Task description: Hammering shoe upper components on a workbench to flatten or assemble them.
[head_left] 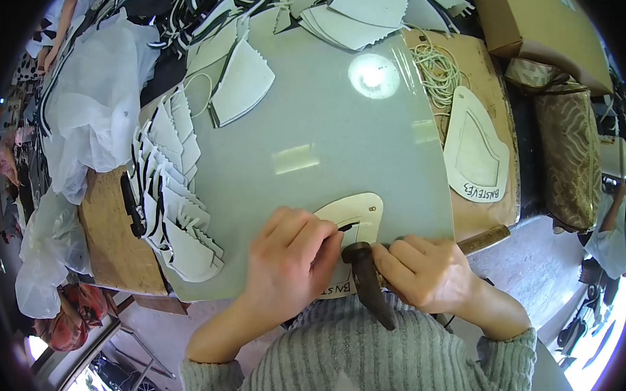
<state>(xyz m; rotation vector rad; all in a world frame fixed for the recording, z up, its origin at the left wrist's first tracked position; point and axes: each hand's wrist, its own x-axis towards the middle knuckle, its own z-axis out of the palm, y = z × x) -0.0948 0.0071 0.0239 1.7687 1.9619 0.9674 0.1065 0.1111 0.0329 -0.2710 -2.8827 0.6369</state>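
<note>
Stacks of white pieces [177, 186] lie at nine o'clock, finished or waiting, unclear which. At six, the left hand [289, 257] pinches an apparent dark strip [349, 226] over the cream template [371, 210] at five, seemingly unfinished; at four, the right hand [421, 271] curls closed around a hammer [370, 285].

Left hand [293, 254], just left of the hammer [372, 289], back turned up, fingers bent and bunched, thumb drawn in beside the forefinger; whether those tips pinch anything is hard to see. Right hand [425, 270], now: closed on the hammer's handle, knuckles up, thumb and forefinger close to its head. Both forearms bare near the wrist: the left [216, 331] slants up from the hammer's lower left, the right [500, 312] angles in from its lower right.
</note>
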